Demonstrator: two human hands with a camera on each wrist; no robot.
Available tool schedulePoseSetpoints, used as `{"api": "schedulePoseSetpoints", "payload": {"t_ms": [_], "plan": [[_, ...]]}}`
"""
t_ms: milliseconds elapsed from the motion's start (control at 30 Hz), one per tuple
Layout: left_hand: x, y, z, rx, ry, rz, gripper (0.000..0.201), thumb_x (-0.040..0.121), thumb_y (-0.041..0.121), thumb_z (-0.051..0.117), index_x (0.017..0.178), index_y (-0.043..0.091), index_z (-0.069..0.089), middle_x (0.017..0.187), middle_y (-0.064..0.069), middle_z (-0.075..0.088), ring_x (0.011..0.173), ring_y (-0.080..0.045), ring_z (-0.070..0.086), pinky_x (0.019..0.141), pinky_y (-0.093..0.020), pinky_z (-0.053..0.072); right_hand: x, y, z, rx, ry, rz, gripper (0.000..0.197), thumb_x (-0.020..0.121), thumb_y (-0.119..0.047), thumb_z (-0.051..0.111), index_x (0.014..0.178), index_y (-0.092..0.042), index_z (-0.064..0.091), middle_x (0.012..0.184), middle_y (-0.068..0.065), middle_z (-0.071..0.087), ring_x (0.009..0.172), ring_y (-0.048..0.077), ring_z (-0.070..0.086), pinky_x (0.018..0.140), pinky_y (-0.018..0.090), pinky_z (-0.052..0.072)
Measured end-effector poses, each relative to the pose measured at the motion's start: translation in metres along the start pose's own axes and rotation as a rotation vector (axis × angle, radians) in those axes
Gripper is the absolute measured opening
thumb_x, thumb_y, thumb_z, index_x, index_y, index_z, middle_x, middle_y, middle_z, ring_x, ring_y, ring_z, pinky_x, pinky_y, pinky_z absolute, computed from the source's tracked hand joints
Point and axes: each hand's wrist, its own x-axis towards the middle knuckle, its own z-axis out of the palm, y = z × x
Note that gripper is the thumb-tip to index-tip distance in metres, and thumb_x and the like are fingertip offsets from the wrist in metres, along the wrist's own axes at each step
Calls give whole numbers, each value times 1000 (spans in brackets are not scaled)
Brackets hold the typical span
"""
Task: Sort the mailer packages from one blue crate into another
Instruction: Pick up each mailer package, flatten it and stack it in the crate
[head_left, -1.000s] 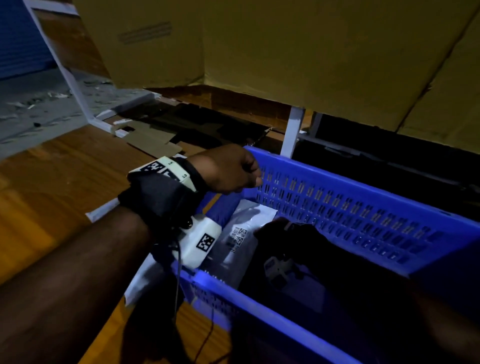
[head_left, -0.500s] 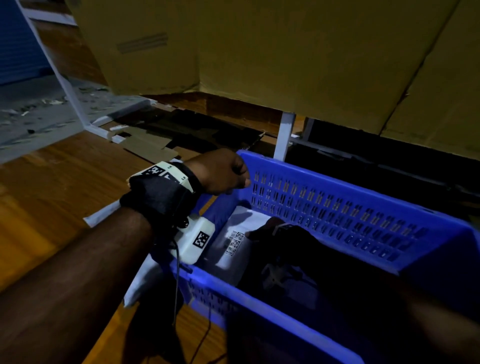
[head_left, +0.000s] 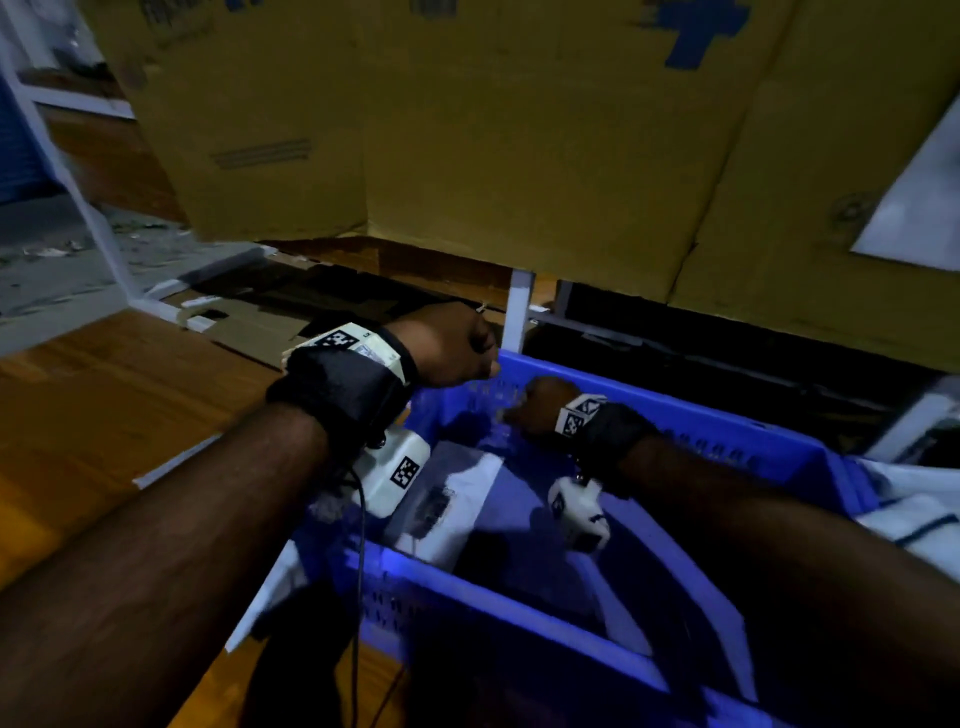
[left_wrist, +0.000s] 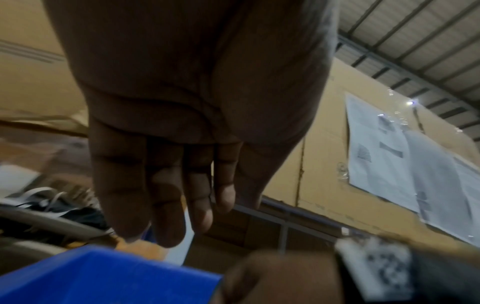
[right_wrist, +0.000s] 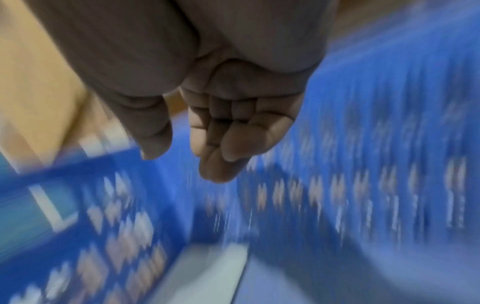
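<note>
A blue crate (head_left: 701, 415) fills the lower right of the head view. One white mailer (head_left: 457, 499) with a barcode label lies flat on its floor near the left end. My left hand (head_left: 452, 345) hovers over the crate's far left corner. In the left wrist view its fingers (left_wrist: 166, 185) hang fairly straight and hold nothing. My right hand (head_left: 535, 410) is inside the crate close to the far wall, above the mailer. The blurred right wrist view shows its fingers (right_wrist: 221, 133) loosely curled and empty, with the crate wall (right_wrist: 363, 185) and the pale mailer (right_wrist: 207, 273) below.
Large cardboard boxes (head_left: 519, 130) hang close over the far side of the crate. A white rack post (head_left: 519, 312) stands just behind the crate corner. The crate sits on a wooden surface (head_left: 104, 405). A white sheet (head_left: 270, 587) sticks out under its left end, and white striped material (head_left: 909, 509) lies at its right end.
My right hand has come up off the mailer on the crate floor toward the far wall. The left hand stays by the crate's corner. The head view has tilted upward.
</note>
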Motion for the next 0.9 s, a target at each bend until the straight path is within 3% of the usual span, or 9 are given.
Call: {"api": "schedulePoseSetpoints", "payload": {"t_ms": [67,133,267,400,500,600,733,833,900], "plan": [[3,14,-2,20,16,56,17,92,17,65,90,1,72,80,-12,67,70,-19,56,71,-28,47,-23,2,-37,-10,110,-40,31,91,-41,65,79,-13,66,91,13,69,86,26,65,67,27,44],[6,30,-1,16,59,116,16,91,18,66,92,2,72,92,-15,71,82,-25,63,77,-32,49,-52,10,-67,27,147,-54,38,90,-40,66,61,-18,56,67,4,61,62,17,58,58,27,42],[10,72,10,-73,147,204,13,90,26,70,96,15,72,99,-5,71,90,-25,66,79,-35,53,-121,28,-111,218,200,-20,32,90,-40,66,75,-12,64,72,9,68,58,23,64,47,25,49],[12,121,26,-99,147,309,11,88,35,70,96,27,69,98,5,69,87,-15,63,72,-27,49,-188,58,-141,245,302,30,40,87,-43,68,92,-3,70,76,17,70,65,27,66,62,34,54],[15,155,41,-74,104,377,16,89,37,68,100,27,70,97,7,68,89,-12,62,72,-23,43,-228,97,-156,163,388,127,37,83,-47,72,91,-11,69,73,4,68,62,17,60,59,29,50],[20,188,59,-102,89,438,13,88,37,69,97,27,72,98,7,69,91,-12,63,78,-25,49,-259,144,-161,200,397,236,35,81,-42,75,91,-9,67,75,7,73,61,21,62,55,29,48],[24,226,82,-134,41,467,10,89,34,68,92,26,73,96,7,70,90,-13,64,83,-30,53,-280,194,-150,-18,264,370,37,86,-39,72,97,-4,70,75,9,69,62,21,59,52,27,45],[26,246,101,-132,43,470,12,90,30,67,95,21,74,96,6,70,89,-13,63,80,-27,51,-282,213,-129,-284,63,446,48,85,-51,68,105,-8,72,91,10,75,70,17,63,51,19,45],[27,255,115,-115,41,457,12,90,27,68,94,18,75,94,5,70,86,-13,62,76,-25,48,-280,224,-114,-300,-34,448,46,83,-46,73,108,-8,72,99,10,74,71,15,61,43,14,40]]}}
